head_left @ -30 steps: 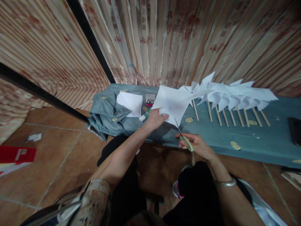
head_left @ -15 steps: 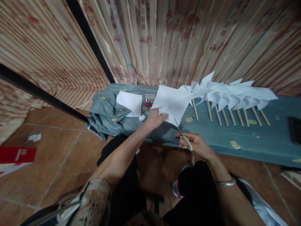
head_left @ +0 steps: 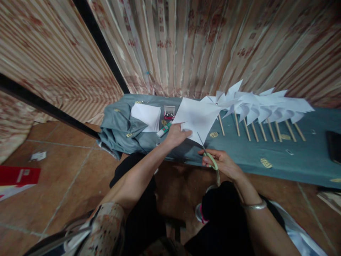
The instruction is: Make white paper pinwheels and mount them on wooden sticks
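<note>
My left hand [head_left: 179, 136] pinches the left side of a white sheet of paper [head_left: 197, 115], thumb on top. A slit shows in the sheet beside my thumb. In my right hand [head_left: 220, 161] are scissors with pale green handles [head_left: 212, 161]. Their blades lie at the sheet's near corner, pointing up and to the left into the paper. Just left of my left hand lie a glue stick [head_left: 164, 129] and a small open box of metal pins [head_left: 169, 113]. The sheet's far right side meets the nearest paper pinwheel [head_left: 217, 101].
More white pinwheels [head_left: 269, 106] on wooden sticks lie in an overlapping row on the right. A stack of white paper [head_left: 147, 115] rests at the left of the cloth-covered bench [head_left: 239, 156]. A dark object [head_left: 333, 145] lies at the far right. Curtains [head_left: 170, 46] hang behind.
Almost nothing differs. My left hand and the sheet have shifted very slightly; the scissors stay at the sheet's near corner.
</note>
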`<action>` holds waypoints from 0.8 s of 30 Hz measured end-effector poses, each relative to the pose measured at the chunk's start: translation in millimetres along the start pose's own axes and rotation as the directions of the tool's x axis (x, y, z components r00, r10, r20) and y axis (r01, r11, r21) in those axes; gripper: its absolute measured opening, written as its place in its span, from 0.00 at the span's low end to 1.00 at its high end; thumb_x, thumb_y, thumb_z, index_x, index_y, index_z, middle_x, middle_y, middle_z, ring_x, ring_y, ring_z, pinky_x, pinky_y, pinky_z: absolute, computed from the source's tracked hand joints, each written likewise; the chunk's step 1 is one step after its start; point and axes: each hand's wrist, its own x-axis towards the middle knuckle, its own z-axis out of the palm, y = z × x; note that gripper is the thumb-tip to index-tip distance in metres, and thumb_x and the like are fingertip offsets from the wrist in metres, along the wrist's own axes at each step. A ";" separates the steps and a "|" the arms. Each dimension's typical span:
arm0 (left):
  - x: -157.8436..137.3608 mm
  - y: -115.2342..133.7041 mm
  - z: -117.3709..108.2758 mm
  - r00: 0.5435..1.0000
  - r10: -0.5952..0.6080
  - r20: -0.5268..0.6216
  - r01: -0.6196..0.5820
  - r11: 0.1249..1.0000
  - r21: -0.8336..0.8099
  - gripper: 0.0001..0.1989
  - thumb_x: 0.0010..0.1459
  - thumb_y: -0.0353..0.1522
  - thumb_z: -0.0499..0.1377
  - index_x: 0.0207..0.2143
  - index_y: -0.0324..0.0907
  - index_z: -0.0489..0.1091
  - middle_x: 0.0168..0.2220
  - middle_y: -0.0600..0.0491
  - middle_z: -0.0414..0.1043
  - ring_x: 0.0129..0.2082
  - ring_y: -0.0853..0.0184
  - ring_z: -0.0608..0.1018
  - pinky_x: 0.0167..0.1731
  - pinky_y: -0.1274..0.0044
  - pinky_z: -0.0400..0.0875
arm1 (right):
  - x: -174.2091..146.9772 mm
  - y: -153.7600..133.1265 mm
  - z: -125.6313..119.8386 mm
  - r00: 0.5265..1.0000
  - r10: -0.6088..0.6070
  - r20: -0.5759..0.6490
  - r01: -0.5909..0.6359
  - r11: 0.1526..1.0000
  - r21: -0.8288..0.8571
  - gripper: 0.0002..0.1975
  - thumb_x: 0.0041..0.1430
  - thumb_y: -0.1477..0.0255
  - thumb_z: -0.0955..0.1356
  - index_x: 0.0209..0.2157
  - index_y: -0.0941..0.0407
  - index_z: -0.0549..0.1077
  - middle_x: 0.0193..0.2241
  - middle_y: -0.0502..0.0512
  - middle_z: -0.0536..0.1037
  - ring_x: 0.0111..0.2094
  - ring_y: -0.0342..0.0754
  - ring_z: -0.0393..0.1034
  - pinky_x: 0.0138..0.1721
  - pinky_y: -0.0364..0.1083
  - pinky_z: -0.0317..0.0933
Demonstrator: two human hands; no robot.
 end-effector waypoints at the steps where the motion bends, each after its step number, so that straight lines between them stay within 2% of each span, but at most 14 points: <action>1: -0.1 0.1 0.0 1.000 -0.004 -0.004 0.004 1.000 -0.005 0.12 0.44 0.27 0.62 0.35 0.37 0.76 0.35 0.50 0.79 0.37 0.63 0.78 0.41 0.75 0.73 | 0.0 0.3 0.0 1.000 0.002 0.000 -0.002 1.000 -0.001 0.34 0.37 0.46 0.76 0.41 0.57 0.78 0.23 0.50 0.74 0.24 0.41 0.65 0.27 0.43 0.63; 13: -1.2 0.8 1.8 0.998 0.056 0.041 -0.055 0.998 -0.034 0.14 0.44 0.27 0.61 0.36 0.36 0.76 0.35 0.51 0.78 0.36 0.64 0.78 0.41 0.75 0.73 | -0.1 -1.7 0.4 1.000 -0.015 -0.026 0.015 1.000 -0.010 0.34 0.36 0.45 0.76 0.39 0.57 0.79 0.23 0.51 0.75 0.24 0.41 0.66 0.27 0.43 0.63; 17: -2.9 -1.6 6.1 0.998 0.019 0.060 -0.017 0.999 -0.039 0.12 0.44 0.28 0.61 0.34 0.36 0.76 0.33 0.51 0.78 0.33 0.65 0.77 0.38 0.75 0.73 | -1.0 -4.1 -0.3 0.999 -0.043 -0.030 0.042 0.999 -0.028 0.34 0.37 0.45 0.76 0.38 0.57 0.79 0.24 0.52 0.76 0.25 0.43 0.67 0.28 0.44 0.65; 20: -3.4 -1.3 6.9 0.998 0.002 0.062 0.002 0.998 -0.062 0.15 0.43 0.27 0.62 0.36 0.37 0.77 0.35 0.51 0.78 0.33 0.66 0.77 0.37 0.76 0.73 | -0.2 -1.7 -1.4 0.999 -0.036 -0.031 0.035 0.999 -0.036 0.34 0.37 0.45 0.76 0.39 0.57 0.79 0.24 0.52 0.75 0.25 0.43 0.67 0.27 0.44 0.65; 24: -4.1 0.0 6.4 0.997 -0.063 0.051 0.068 0.993 -0.094 0.17 0.43 0.27 0.63 0.40 0.36 0.76 0.33 0.52 0.78 0.30 0.67 0.77 0.33 0.77 0.72 | 1.4 2.8 -2.0 0.998 -0.051 -0.031 0.050 0.998 -0.033 0.33 0.39 0.46 0.76 0.40 0.56 0.80 0.23 0.51 0.75 0.23 0.42 0.67 0.26 0.44 0.65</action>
